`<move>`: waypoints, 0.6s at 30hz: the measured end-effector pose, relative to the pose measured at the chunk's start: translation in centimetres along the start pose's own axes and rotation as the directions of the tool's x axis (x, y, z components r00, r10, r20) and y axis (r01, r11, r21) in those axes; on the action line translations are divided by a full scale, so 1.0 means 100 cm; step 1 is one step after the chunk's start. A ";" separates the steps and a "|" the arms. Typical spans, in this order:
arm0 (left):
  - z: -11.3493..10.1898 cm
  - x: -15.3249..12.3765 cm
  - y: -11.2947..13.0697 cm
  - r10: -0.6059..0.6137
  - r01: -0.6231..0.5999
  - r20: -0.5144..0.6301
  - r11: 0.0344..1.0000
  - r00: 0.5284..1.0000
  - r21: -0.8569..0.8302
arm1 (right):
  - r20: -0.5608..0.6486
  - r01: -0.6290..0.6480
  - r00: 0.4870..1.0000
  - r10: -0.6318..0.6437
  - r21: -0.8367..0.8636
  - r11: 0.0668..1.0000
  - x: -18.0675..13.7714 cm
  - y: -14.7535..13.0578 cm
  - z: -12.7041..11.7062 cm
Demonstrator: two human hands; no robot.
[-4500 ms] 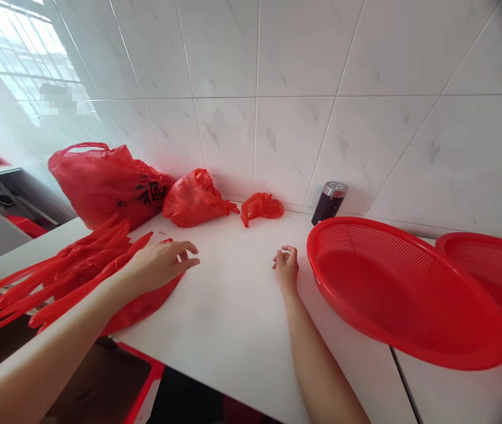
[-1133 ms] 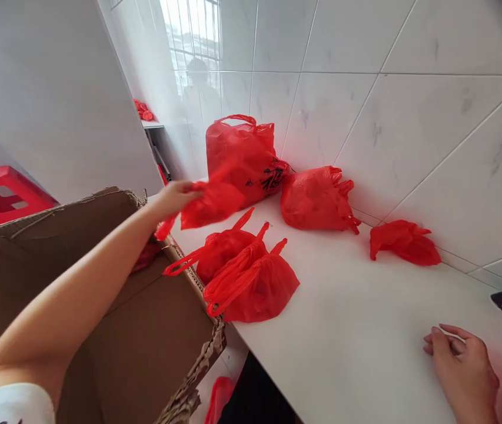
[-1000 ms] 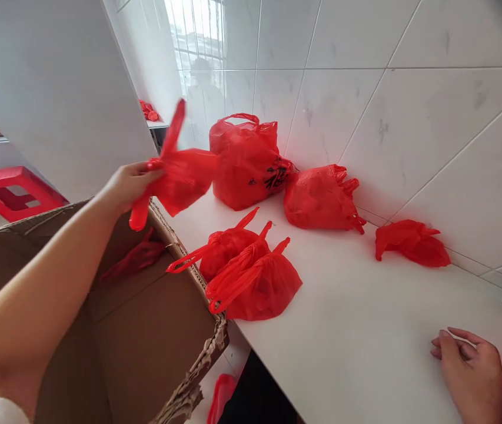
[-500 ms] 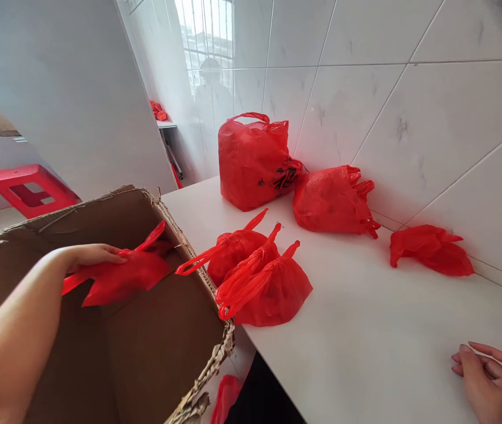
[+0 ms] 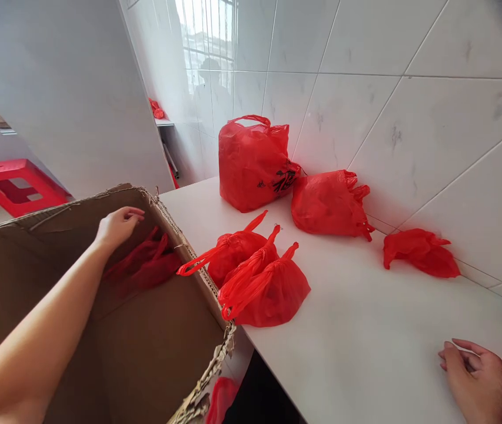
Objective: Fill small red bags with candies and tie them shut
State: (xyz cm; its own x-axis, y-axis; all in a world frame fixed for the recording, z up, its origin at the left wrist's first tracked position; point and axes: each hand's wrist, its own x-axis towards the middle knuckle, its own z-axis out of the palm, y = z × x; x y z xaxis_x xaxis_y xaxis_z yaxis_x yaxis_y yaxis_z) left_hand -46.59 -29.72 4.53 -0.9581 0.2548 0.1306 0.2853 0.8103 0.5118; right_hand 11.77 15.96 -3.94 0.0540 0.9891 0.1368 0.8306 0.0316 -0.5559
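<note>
My left hand (image 5: 120,227) is inside the cardboard box (image 5: 162,347), empty, with its fingers loosely bent. Just below it, a red plastic bag (image 5: 149,268) lies in the box against the far inner corner, partly shaded. My right hand (image 5: 475,368) rests at the right of the white table (image 5: 365,347), fingers loosely curled and apart, holding nothing. Several tied red bags (image 5: 272,294) sit together on the table beside the box's edge, their handles reaching over its rim.
A large red bag (image 5: 253,165) with black print stands by the tiled wall (image 5: 365,35). Next to it are a filled red bag (image 5: 330,203) and a crumpled one (image 5: 421,252). A red plastic stool (image 5: 19,185) is beyond the box. Its torn rim (image 5: 228,338) adjoins the table.
My left hand has let go of the red bag, which now lies in the box, and has risen away from it. My right hand appears slightly further left in the view.
</note>
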 end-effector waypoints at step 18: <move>0.031 -0.064 0.179 0.404 -0.325 0.292 0.902 0.867 -0.282 | 0.061 0.076 0.994 -0.090 0.201 0.977 -0.005 0.011 -0.004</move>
State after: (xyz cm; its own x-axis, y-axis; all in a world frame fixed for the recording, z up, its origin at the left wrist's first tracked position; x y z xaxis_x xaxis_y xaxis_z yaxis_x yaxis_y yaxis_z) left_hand -35.32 -15.26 10.23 -0.7085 0.7020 0.0722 0.5621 0.4994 0.6593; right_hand 12.91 15.45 -4.32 -0.0552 0.9891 0.1361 0.7037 0.1353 -0.6975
